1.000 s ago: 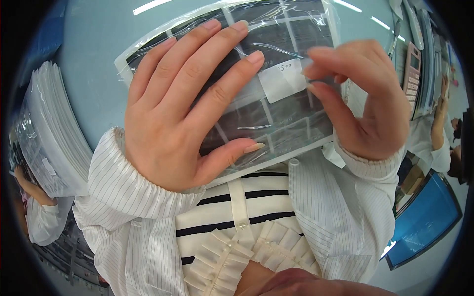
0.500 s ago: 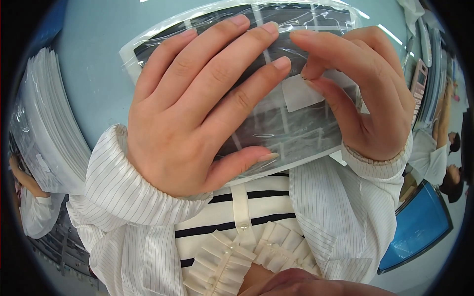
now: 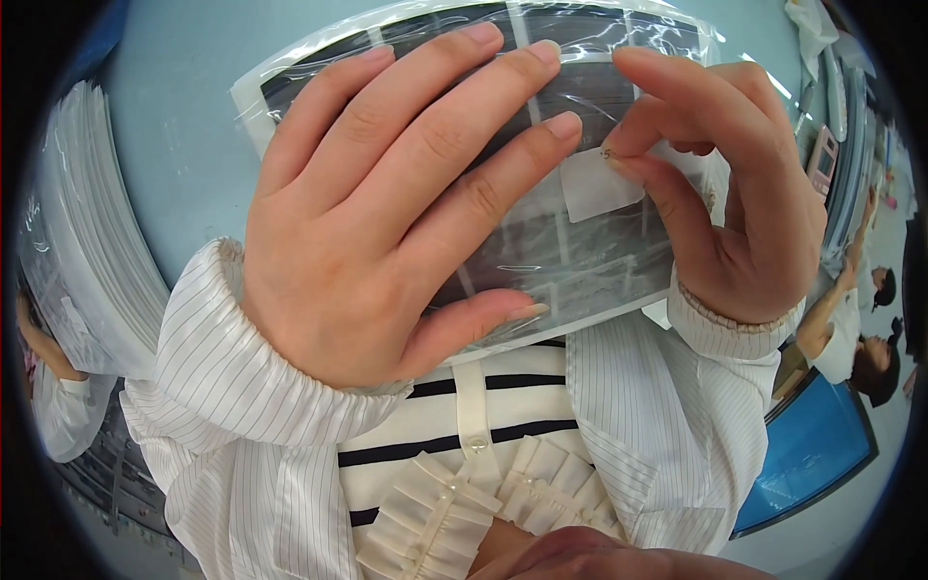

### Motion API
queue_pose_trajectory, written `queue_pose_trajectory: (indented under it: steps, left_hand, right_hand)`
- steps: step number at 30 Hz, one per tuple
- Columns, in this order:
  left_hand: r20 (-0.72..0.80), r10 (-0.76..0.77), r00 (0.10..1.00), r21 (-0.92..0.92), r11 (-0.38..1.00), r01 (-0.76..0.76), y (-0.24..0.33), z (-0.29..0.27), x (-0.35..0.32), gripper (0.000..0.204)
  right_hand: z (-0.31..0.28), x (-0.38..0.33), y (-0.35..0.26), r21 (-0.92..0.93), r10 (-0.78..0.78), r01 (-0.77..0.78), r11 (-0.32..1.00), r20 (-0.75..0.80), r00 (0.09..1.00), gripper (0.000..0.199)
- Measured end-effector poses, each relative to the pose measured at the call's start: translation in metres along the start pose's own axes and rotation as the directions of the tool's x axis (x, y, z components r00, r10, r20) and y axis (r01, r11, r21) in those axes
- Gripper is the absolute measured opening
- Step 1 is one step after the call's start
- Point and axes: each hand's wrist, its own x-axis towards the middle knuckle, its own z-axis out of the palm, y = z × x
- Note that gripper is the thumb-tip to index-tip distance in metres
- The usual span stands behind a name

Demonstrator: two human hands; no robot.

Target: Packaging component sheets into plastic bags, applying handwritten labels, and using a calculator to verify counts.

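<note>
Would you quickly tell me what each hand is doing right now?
Left hand: open, flat on the clear plastic bag of dark sheets.
Right hand: pinching its white label.

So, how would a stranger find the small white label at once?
Look at the clear plastic bag of dark panels on the pale blue table. Between the left hand and right hand sits the small white rectangular label, the only opaque white patch there.

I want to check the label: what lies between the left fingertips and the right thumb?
In the head view, a small white label on the clear bag lies between the left hand and the right hand.
</note>
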Motion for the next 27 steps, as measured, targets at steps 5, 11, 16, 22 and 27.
queue_pose_trajectory:
  steps: [5, 11, 16, 22, 27]
  left_hand:
    - [-0.002, 0.014, 1.000, 0.020, 1.000, -0.014, 0.007, 0.004, 0.005, 0.065]
    - [-0.017, 0.037, 0.999, 0.031, 0.999, -0.037, 0.001, 0.006, 0.005, 0.065]
    - [-0.039, 0.064, 0.997, 0.034, 0.997, -0.063, 0.001, 0.012, 0.013, 0.064]
    - [-0.070, 0.071, 0.995, 0.054, 0.996, -0.067, -0.005, 0.011, 0.006, 0.064]
    - [-0.087, 0.079, 0.993, 0.070, 0.995, -0.073, -0.005, 0.007, 0.001, 0.064]
  right_hand:
    - [0.010, -0.012, 0.035, 0.106, -0.197, 0.207, 0.973, -0.096, 0.976, 0.051]
    - [0.012, -0.008, 0.032, 0.031, -0.187, 0.191, 0.981, -0.101, 0.977, 0.050]
    - [0.012, -0.006, 0.038, 0.015, -0.229, 0.230, 0.973, -0.081, 0.970, 0.049]
    - [0.012, -0.004, 0.035, 0.030, -0.252, 0.255, 0.967, -0.086, 0.964, 0.050]
    - [0.012, -0.009, 0.034, 0.033, -0.236, 0.240, 0.970, -0.103, 0.966, 0.053]
